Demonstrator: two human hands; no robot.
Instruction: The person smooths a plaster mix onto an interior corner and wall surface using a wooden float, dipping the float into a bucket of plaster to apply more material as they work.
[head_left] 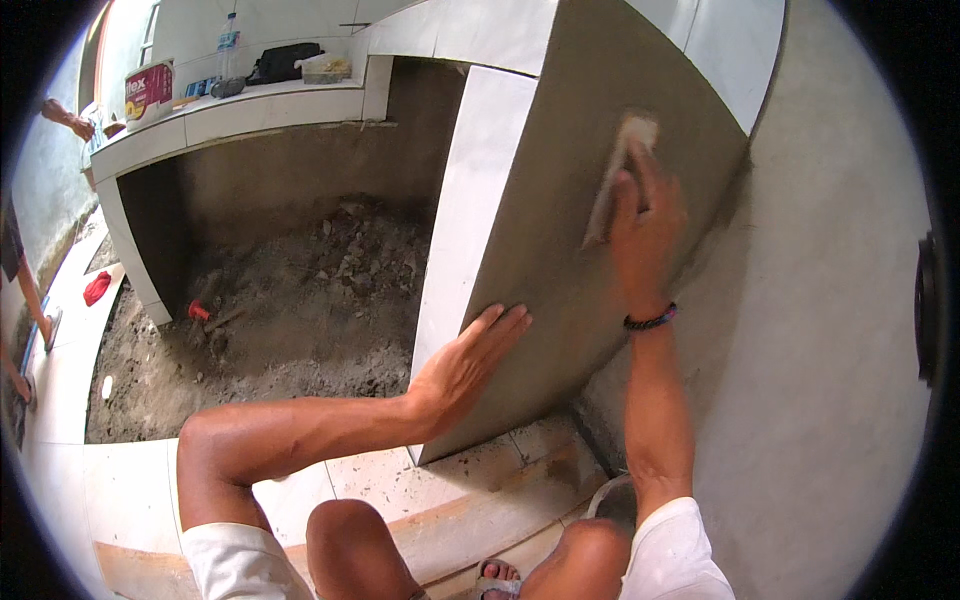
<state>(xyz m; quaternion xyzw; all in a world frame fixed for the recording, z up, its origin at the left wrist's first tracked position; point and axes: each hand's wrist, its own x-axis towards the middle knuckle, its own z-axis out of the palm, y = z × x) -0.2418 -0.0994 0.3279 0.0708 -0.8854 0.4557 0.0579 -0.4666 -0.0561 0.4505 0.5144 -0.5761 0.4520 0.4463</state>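
My right hand (645, 240) grips a pale, flat rubbing pad (622, 150) and presses it on the grey plastered panel (560, 230). Motion blur hides the pad's exact kind. A dark beaded bracelet (650, 318) circles that wrist. My left hand (465, 365) rests with fingers stretched out across the panel's left edge. It holds nothing, and its palm lies along the white tiled edge face (470, 180).
Left of the panel is a recess with soil and rubble (330, 270), and a red object (198, 311). A tiled counter (240, 115) carries a bottle (228, 45), a box (150, 92) and a black bag (285, 62). Another person's hand (68, 118) shows at far left. A bucket (612, 500) stands near my right knee.
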